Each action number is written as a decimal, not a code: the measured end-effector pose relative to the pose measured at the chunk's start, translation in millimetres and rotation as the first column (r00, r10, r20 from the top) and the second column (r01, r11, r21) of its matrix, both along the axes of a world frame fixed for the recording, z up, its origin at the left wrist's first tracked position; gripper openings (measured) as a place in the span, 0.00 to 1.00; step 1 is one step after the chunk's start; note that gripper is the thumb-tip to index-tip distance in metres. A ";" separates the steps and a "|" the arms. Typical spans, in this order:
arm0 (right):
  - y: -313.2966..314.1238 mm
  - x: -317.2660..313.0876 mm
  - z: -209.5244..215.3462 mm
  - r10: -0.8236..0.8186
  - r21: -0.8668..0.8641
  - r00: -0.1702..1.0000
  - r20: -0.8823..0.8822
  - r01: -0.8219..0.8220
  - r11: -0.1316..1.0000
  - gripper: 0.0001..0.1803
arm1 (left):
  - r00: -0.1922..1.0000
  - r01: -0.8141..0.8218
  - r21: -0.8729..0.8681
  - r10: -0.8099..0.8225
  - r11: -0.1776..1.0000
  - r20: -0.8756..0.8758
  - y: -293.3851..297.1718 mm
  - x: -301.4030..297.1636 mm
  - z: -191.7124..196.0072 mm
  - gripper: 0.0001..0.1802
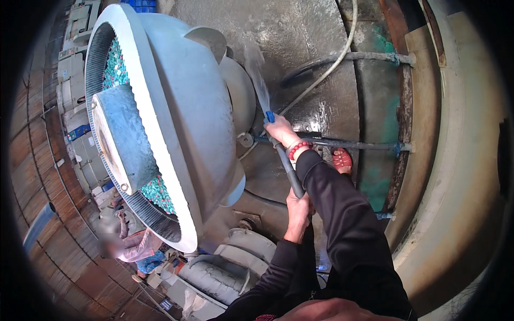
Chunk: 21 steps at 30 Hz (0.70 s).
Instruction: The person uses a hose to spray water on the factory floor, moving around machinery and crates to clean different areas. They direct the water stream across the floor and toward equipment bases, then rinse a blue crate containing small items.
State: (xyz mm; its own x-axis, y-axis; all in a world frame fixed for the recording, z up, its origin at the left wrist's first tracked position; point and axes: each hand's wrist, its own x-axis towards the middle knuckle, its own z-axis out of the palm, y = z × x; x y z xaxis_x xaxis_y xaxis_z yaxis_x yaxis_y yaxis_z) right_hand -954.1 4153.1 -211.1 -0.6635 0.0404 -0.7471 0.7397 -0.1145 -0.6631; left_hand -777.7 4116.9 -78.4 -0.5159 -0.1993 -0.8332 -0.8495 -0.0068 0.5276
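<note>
My right hand [281, 130], with a red bead bracelet at the wrist, is closed round the front end of a grey hose [287, 165], just behind its blue tip [270, 116]. Lower down, my left hand [298, 213] grips the same hose. A jet of water [259, 77] sprays from the tip, away from me, onto the wet floor [297, 32]. To the left of the jet stands a big round light-blue machine bowl [187, 91], apart from both hands. Small green and red pieces [158, 193] lie inside its ribbed rim.
A pale hose [350, 40] and dark pipes [358, 144] cross the floor on the right, beside a curved wall [460, 134]. A red sandal [341, 158] is on a foot by my right forearm. A grey motor [219, 275] sits lower left; another person [134, 249] is beyond it.
</note>
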 end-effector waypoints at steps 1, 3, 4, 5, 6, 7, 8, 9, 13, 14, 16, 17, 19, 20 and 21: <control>-3.3 -2.5 -3.2 0.058 0.053 0.997 0.047 -0.060 0.997 0.15 | 1.000 -0.017 0.026 0.017 1.000 0.001 1.6 -2.2 1.5 0.09; -6.0 -4.6 -3.0 0.066 0.010 0.995 0.076 -0.067 0.998 0.17 | 1.000 -0.022 -0.016 0.022 1.000 0.004 5.6 -7.2 6.5 0.07; -4.8 -6.9 -0.6 0.060 -0.063 0.992 0.113 -0.054 0.997 0.18 | 1.000 -0.006 -0.029 0.007 1.000 0.008 6.3 -10.5 10.9 0.07; -3.1 -10.1 3.6 0.078 -0.105 0.979 0.190 -0.059 0.993 0.18 | 1.000 0.001 -0.034 -0.001 0.999 0.000 8.2 -14.5 14.1 0.08; 0.4 -15.3 8.8 0.048 -0.099 0.987 0.157 -0.032 0.995 0.18 | 1.000 0.007 -0.039 -0.008 0.999 -0.007 10.2 -18.8 17.3 0.08; 4.4 -20.9 15.3 0.002 -0.087 0.997 0.076 0.005 0.996 0.18 | 1.000 0.008 -0.038 -0.009 0.999 -0.025 14.2 -20.9 20.7 0.08; 10.2 -29.4 21.1 -0.005 -0.062 1.000 0.011 0.006 0.998 0.19 | 0.999 0.006 -0.029 -0.007 1.000 -0.053 17.5 -25.5 20.9 0.08; 16.0 -37.1 27.3 -0.017 -0.031 0.998 -0.068 0.014 0.999 0.19 | 0.997 0.004 -0.020 -0.005 1.000 -0.081 20.6 -29.7 20.5 0.08; 40.1 -66.6 44.9 -0.092 -0.060 0.964 -0.249 0.080 0.995 0.16 | 0.976 0.036 -0.030 -0.042 0.999 -0.213 29.2 -44.0 5.8 0.09; 42.6 -69.0 48.6 -0.103 -0.091 0.973 -0.208 0.085 0.992 0.16 | 0.958 0.046 -0.031 -0.052 0.998 -0.282 30.5 -43.7 2.3 0.09; 46.5 -65.4 53.0 -0.089 -0.122 0.960 -0.266 0.058 0.991 0.19 | 0.971 0.040 -0.092 -0.061 0.995 -0.230 32.3 -41.3 -5.6 0.09; 46.6 -60.5 54.6 -0.072 -0.042 0.943 -0.324 0.062 0.997 0.20 | 0.968 0.039 -0.092 -0.060 0.995 -0.244 33.2 -37.4 -8.3 0.08; 49.8 -46.1 56.0 -0.048 -0.128 0.970 -0.238 0.018 0.992 0.21 | 0.976 0.034 -0.042 -0.042 0.999 -0.213 37.0 -26.2 -11.4 0.06; 52.4 -41.5 56.4 -0.091 -0.183 0.975 -0.202 0.053 0.982 0.20 | 0.973 0.041 -0.060 -0.053 0.997 -0.224 37.6 -22.8 -12.6 0.05; 55.8 -38.7 57.0 -0.123 -0.228 0.983 -0.140 0.089 0.970 0.20 | 0.980 0.057 -0.063 -0.067 0.996 -0.186 38.4 -21.4 -13.6 0.05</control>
State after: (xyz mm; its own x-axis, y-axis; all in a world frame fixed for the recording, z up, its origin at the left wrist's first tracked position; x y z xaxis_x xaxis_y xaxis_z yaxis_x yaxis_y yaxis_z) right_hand -992.8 4208.9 -154.0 -0.7706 -0.0377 -0.6362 0.6080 -0.3425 -0.7162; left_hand -799.1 4155.3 -92.0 -0.6748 -0.2065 -0.7085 -0.7332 0.0776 0.6756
